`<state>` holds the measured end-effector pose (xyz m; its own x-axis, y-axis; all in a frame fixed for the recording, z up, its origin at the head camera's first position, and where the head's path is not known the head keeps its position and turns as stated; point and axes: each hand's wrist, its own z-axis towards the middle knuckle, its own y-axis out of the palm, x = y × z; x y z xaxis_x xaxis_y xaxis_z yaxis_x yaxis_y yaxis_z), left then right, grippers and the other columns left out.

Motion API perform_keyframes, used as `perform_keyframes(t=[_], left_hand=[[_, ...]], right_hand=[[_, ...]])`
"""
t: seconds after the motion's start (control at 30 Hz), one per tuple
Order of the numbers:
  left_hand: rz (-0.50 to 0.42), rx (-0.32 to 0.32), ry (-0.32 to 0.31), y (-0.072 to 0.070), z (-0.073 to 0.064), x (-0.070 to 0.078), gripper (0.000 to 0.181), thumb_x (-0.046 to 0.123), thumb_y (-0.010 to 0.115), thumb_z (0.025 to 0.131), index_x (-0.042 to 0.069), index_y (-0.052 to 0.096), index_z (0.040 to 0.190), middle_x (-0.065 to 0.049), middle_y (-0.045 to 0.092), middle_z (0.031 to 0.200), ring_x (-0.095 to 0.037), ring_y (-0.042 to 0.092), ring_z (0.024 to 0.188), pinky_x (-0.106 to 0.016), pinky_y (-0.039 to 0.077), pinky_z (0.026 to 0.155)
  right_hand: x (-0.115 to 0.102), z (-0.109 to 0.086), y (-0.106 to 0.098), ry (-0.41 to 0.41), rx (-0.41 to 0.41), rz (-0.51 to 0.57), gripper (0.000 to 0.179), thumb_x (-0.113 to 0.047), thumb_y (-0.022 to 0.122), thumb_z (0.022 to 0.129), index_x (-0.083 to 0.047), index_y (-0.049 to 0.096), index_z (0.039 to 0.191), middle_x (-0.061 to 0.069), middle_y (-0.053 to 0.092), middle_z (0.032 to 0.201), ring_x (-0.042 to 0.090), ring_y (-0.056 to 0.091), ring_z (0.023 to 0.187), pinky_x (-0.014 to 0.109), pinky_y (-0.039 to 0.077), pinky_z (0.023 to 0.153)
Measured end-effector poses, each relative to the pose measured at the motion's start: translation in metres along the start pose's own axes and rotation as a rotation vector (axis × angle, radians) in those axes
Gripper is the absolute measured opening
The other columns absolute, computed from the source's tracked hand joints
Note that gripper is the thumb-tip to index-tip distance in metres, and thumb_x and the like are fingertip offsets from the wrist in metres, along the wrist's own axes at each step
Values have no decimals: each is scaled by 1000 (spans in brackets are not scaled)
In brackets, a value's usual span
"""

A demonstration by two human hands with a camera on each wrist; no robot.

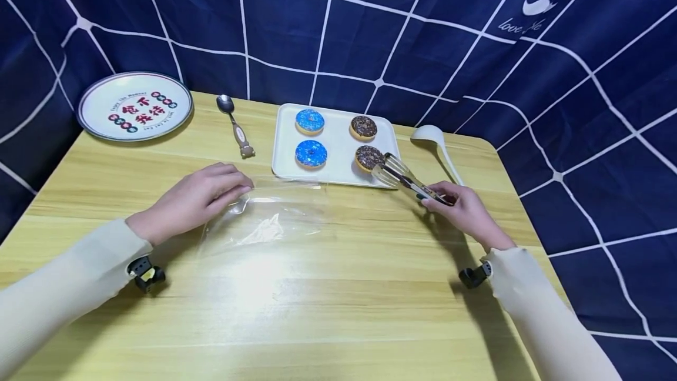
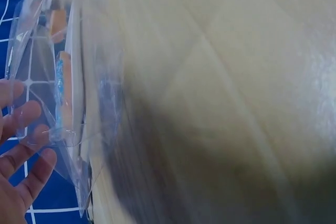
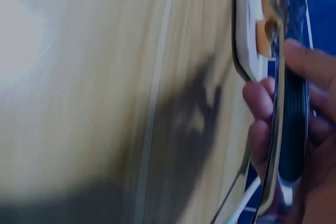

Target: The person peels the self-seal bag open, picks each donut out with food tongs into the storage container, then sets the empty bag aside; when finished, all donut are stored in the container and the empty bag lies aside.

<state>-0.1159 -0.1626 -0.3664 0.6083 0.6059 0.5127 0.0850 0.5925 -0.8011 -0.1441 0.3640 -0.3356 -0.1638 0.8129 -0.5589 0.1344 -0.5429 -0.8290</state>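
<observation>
My left hand holds a clear plastic bag by its edge, in front of the tray. In the left wrist view the fingertips lie against the film. My right hand grips metal food tongs with a dark green grip. Their slotted ends are spread and reach the near chocolate donut, overlapping its right edge. That donut sits on a white tray with another chocolate donut and two blue sprinkled donuts, one far and one near.
A round plate with red lettering is at the far left. Between it and the tray lies a spoon with a bear-shaped handle end. A white ladle lies right of the tray. Blue checked cloth rises behind the wooden table.
</observation>
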Motion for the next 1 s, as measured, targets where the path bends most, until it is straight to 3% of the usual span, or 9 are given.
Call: perform_keyframes(t=[0.3,0.43,0.6,0.7,0.83,1.0], left_hand=[[84,-59,51,1,-1,1,17,15,65,104,13,75,118,-2,73,112,-20,67,105,-46,59,93],[109,-117,22,0,-1,5,21,23,65,105,14,74,122,-5,72,116,-23,67,109,-48,59,95],[166,-249,-45,-16,0,20,47,38,66,103,17,60,145,-12,65,135,-33,58,127,-59,52,104],[178,-283,-43,-22,6,31,60,44,68,101,20,51,154,-14,60,145,-38,53,136,-65,47,108],[190,-336,-31,-12,11,40,66,48,63,103,24,43,160,-18,50,158,-43,45,147,-71,41,113],[258,-411,-24,10,4,36,67,51,52,107,28,31,166,-21,34,169,-47,35,155,-72,34,118]], right_hand=[[-7,15,13,-32,49,-56,22,-16,77,96,-3,74,113,17,77,89,1,56,66,19,48,59],[-9,18,15,-43,54,-57,23,-14,78,95,-1,74,113,18,77,90,0,57,66,17,47,61],[-10,18,15,-25,45,-68,28,-18,79,94,-2,74,116,18,77,97,1,58,71,17,47,66],[-9,15,11,-7,52,-80,29,-20,79,95,-4,74,118,17,77,101,3,58,75,18,48,67],[-9,11,6,12,72,-60,31,-22,78,96,-5,73,121,17,76,103,4,58,76,17,49,64],[-8,5,6,57,80,33,36,-25,67,104,1,62,128,22,72,106,0,63,76,18,52,63]])
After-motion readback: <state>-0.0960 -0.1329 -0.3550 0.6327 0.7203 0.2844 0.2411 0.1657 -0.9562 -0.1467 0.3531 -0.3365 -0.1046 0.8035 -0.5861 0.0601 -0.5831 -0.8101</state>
